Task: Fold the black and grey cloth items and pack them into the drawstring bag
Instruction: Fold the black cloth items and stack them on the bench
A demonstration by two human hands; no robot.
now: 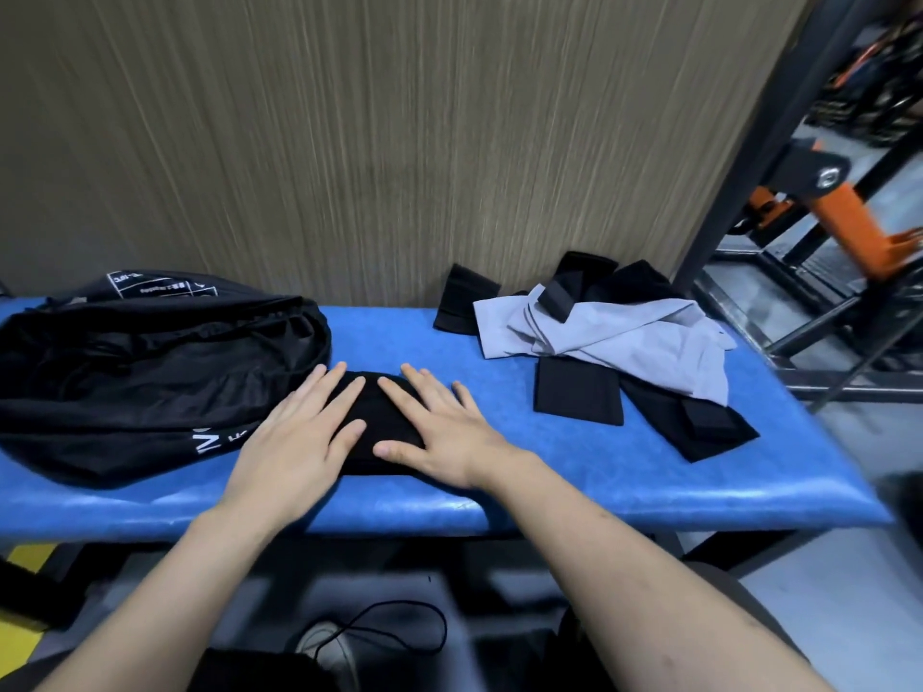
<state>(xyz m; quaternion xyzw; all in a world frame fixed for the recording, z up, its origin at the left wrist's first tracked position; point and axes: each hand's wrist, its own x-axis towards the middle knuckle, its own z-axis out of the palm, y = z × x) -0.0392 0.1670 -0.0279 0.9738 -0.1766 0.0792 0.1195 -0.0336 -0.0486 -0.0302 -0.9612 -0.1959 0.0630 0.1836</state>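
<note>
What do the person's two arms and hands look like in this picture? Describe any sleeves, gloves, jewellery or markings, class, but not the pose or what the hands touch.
Both forearms are bare up to the bottom edge of the picture, so no sleeve shows. The left hand and the right hand wear no gloves. No ring, watch, bracelet or marking is visible on either hand or wrist.

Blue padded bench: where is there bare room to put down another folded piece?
Bare blue padded bench lies beyond both hands, between the black drawstring bag and the grey cloth pile; another strip runs along the front right edge. The right end is crowded with black pieces.
</note>
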